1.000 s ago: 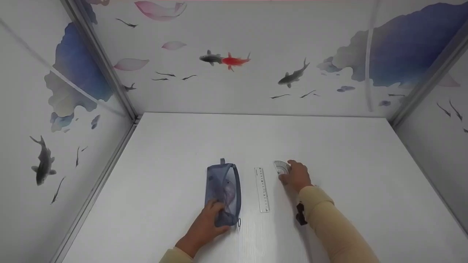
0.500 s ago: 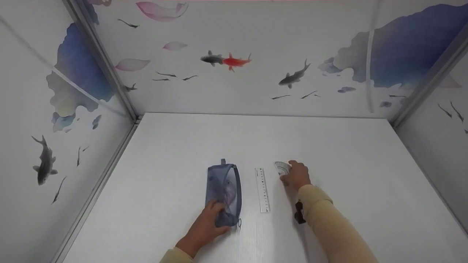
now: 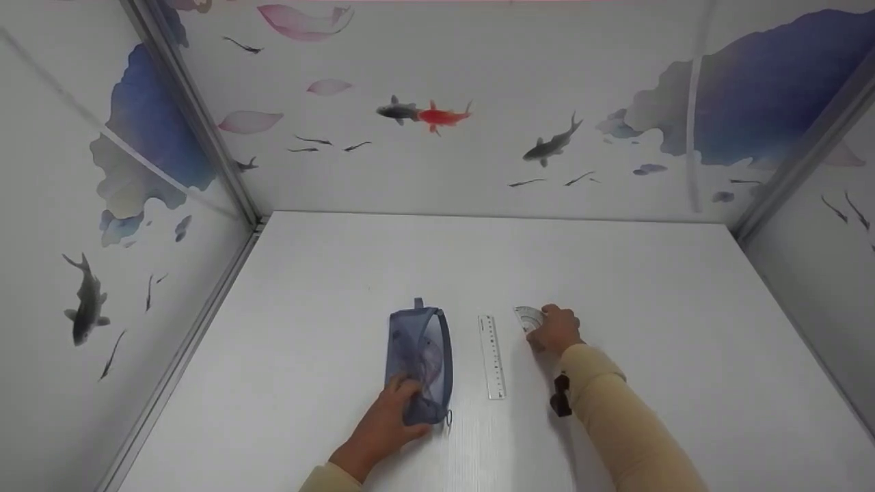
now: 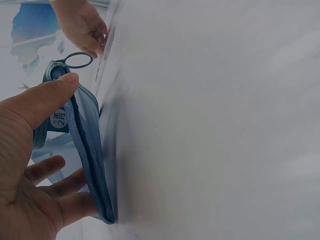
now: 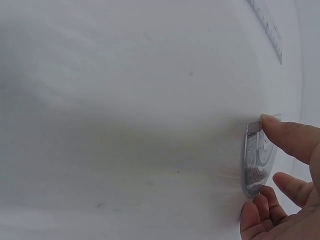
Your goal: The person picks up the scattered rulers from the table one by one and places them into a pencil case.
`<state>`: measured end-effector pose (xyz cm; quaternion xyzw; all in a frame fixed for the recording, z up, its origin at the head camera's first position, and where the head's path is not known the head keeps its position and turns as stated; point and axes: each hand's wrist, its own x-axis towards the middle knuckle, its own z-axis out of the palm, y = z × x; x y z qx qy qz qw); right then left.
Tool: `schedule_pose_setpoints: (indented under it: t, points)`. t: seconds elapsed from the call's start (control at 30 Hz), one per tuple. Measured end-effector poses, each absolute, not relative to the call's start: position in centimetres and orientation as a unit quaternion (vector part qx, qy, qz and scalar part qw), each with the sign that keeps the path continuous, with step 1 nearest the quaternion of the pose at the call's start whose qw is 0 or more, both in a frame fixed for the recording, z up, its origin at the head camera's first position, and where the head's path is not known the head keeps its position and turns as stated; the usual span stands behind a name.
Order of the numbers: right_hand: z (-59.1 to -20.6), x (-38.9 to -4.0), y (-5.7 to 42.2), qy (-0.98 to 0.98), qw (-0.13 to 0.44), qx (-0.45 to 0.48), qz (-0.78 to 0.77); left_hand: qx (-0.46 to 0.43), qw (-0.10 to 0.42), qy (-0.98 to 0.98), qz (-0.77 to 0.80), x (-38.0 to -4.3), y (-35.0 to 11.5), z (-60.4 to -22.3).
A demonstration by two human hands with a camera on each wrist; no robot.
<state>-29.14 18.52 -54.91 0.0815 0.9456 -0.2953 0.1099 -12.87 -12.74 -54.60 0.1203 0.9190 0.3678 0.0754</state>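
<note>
A blue mesh pencil case (image 3: 403,342) lies on the white table with its zipper side facing right, parted. My left hand (image 3: 383,420) holds its near end; in the left wrist view the thumb presses by the zipper pull ring (image 4: 78,60) while the fingers spread along the case (image 4: 92,145). A pinkish shape shows through the mesh. To the right, my right hand (image 3: 557,329) grips a clear protractor (image 3: 528,318). The right wrist view shows the thumb at one end of the protractor (image 5: 257,155) and curled fingertips at the other.
Between the hands a clear ruler (image 3: 492,357) lies lengthwise on the white table (image 3: 328,266). White panels (image 3: 465,164) printed with fish and petals enclose the table at the back and sides.
The right hand and protractor have shifted very slightly toward me. The left hand, pencil case and ruler stay in place; the head view drifts a little.
</note>
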Motion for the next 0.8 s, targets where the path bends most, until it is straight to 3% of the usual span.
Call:
schedule_pose_setpoints:
  t: [0.8]
  points:
    - [-54.44,-28.62,18.58,0.92,0.123,0.097,-0.359,0.127,0.073,0.92,0.364,-12.76,-12.74,-54.42]
